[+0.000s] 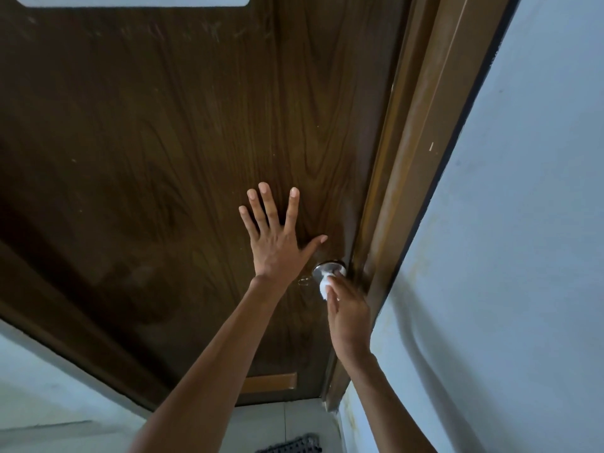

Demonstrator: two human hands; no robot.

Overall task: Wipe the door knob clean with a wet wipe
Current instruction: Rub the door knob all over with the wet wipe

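A silver door knob [323,267] sits near the right edge of a dark brown wooden door [163,142]. My right hand [347,313] holds a crumpled white wet wipe [325,284] and presses it against the knob, hiding most of the knob's ball. My left hand [274,238] lies flat on the door just left of and above the knob, fingers spread, thumb pointing toward the knob. A small ring of keys or wire [304,282] hangs beside the knob.
The brown door frame [421,125] runs along the door's right edge, with a pale blue wall [523,256] beyond it. A grey tiled floor [277,423] and a dark mat [294,444] lie below the door.
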